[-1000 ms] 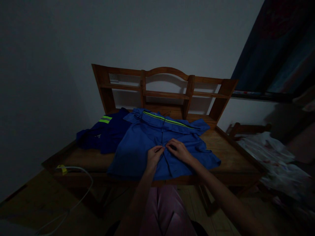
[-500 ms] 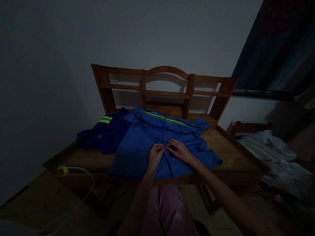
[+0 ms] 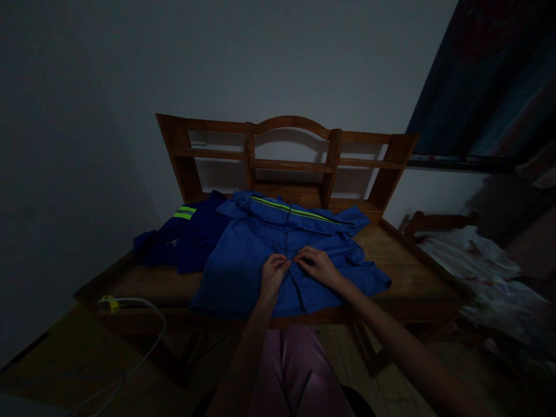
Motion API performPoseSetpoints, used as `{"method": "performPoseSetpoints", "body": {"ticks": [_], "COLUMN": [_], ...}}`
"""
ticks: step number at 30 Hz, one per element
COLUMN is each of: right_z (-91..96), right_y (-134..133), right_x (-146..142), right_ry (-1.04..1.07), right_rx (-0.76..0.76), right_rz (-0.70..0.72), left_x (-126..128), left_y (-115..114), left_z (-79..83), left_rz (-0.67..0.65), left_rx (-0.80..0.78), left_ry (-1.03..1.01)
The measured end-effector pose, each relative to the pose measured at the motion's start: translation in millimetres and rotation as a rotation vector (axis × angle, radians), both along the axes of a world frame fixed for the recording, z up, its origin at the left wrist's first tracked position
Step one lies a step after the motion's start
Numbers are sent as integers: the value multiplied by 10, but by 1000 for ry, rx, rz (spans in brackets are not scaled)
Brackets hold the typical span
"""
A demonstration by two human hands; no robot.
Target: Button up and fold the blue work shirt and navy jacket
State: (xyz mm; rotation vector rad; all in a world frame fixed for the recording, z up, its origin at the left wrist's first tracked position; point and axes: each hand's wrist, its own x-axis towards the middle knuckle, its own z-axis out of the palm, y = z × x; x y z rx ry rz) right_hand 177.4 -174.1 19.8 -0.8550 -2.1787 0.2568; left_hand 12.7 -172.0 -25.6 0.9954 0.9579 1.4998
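Observation:
A blue work shirt with a yellow-green reflective stripe across its chest lies spread on the wooden desk, its collar end toward the back. At the front opening, below the middle, my left hand pinches one edge of the cloth. Close beside it, my right hand pinches the other edge, the fingertips of both hands nearly meeting. Any button between the fingers is too small and dark to make out. Left of the shirt lies a darker blue garment with a reflective band, partly covered by the shirt.
A wooden shelf unit stands along the desk's back edge, against the wall. A white cable with a yellow tag hangs over the front left corner. To the right are a chair and white plastic bags.
The view has shifted slightly. Both hands stay pinched at the same place on the shirt's front, with hardly any visible movement.

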Motion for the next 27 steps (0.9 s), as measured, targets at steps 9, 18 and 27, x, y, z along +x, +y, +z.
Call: {"method": "performPoseSetpoints", "body": {"ticks": [9, 18, 27], "right_z": [16, -9, -51], "right_y": [-9, -102, -2], "right_x": [50, 34, 9], "right_ry": [-66, -13, -7], "right_rx": [23, 2, -20], "right_rz": [13, -11, 7], "left_x": [-9, 23, 25], "left_y": [0, -2, 34], "left_z": [2, 51, 16], "left_rz": [-44, 23, 6], "left_rx": [28, 28, 47], "left_ry": [37, 79, 62]}}
